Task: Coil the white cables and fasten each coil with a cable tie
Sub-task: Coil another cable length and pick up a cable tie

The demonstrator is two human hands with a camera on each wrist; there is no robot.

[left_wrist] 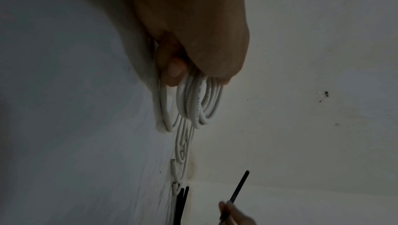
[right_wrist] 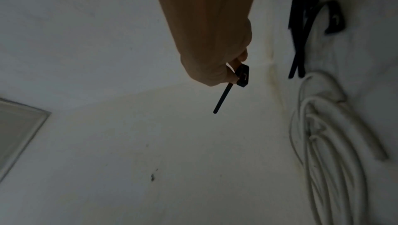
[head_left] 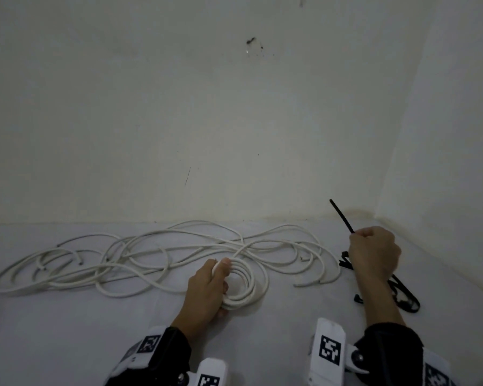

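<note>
Fingers of the left hand (head_left: 207, 285) are gripping the finished coil (head_left: 241, 285) while the right hand (head_left: 372, 253) is pinching a cable tie (head_left: 342, 216), probably to be threaded round the coil next.

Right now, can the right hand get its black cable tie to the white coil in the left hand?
Probably yes. The right hand holds the thin black plastic cable tie raised above the surface, and nothing stands between it and the round white cable coil gripped by the left hand; only loose white cable lies flat between them.

The left hand (head_left: 207, 285) hides part of the coil (head_left: 243, 285); the right forearm covers the spare ties (head_left: 405, 293)
</note>
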